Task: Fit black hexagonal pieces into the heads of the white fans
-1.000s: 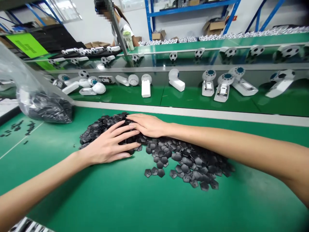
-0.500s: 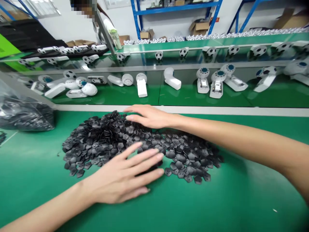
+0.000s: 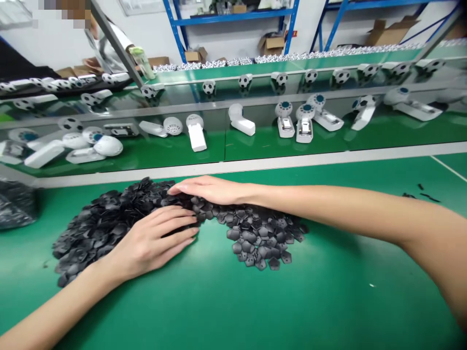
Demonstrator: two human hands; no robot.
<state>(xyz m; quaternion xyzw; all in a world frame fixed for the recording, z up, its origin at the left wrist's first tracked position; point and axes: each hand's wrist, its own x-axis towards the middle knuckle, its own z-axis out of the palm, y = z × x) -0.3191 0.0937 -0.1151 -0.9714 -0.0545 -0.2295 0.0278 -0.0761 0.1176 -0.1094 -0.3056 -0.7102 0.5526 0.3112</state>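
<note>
Two grips in view, both open, neither pinching. L grip [image 3: 155, 238]: palm down, fingers slightly spread and lightly curved, tips pressed into the inner edge of the pile. R grip [image 3: 207, 189]: palm down, flat, fingers together, laid across the top of the pile, fingertips pointing toward L side. Grips touching the same pieces area but not each other.

Pile of dark gray 5-sided pcs [image 3: 105, 228] lies directly under both grips, spread loosely on the green counter [image 3: 346, 296], w/ a lobe extending to the R of the hands. Clear plastic bag [image 3: 16, 204] holding more dark pcs sits at the far L edge, near the pile. Few stray black strips [image 3: 419, 196] lie on the counter, far R.

Beyond the counter's pale rail: white football-pattern units [image 3: 195, 136] on a green shelf [image 3: 146, 160]. Blue steel rack [image 3: 229, 14] w/ cardboard boxes [image 3: 272, 44] stands at rear. Co-worker [image 3: 105, 48] at upper L, well apart.
</note>
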